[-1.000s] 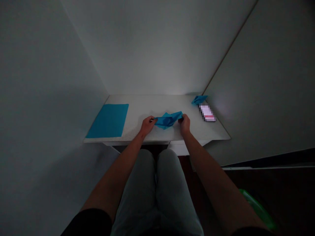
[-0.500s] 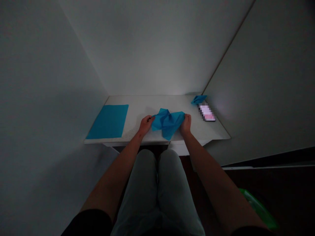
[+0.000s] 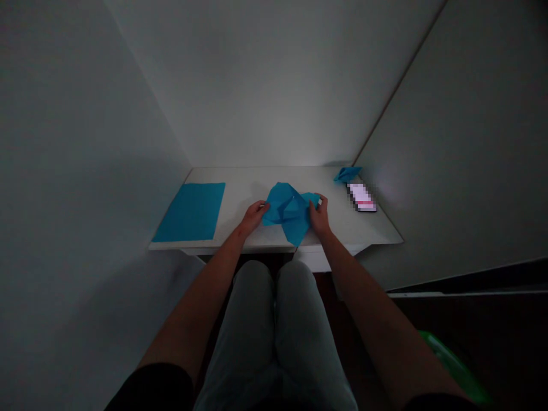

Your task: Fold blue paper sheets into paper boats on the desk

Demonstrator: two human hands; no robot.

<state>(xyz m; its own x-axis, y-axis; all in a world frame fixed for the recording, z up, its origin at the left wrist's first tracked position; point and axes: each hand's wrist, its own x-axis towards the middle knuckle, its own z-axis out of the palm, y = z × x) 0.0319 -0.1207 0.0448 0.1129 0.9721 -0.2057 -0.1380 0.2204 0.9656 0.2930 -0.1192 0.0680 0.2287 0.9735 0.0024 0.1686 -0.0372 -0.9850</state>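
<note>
A creased, partly folded sheet of blue paper [image 3: 287, 208] lies on the white desk [image 3: 240, 194], its lower point hanging toward the front edge. My left hand [image 3: 253, 217] pinches its left corner. My right hand [image 3: 319, 216] grips its right side between fingers and thumb. A flat, unfolded blue sheet [image 3: 191, 212] lies to the left of my left hand. Farther right, a small folded blue paper piece [image 3: 347, 174] sits at the back corner of the desk.
A phone [image 3: 362, 197] with a lit, pixelated screen lies on the desk near the right edge. Walls close in the desk at the back and both sides. My knees are below the front edge, and a green object [image 3: 454, 365] sits on the dark floor at right.
The blue paper between my hands has opened from a bunched shape into a wider creased form. Both hands have moved slightly toward each other.
</note>
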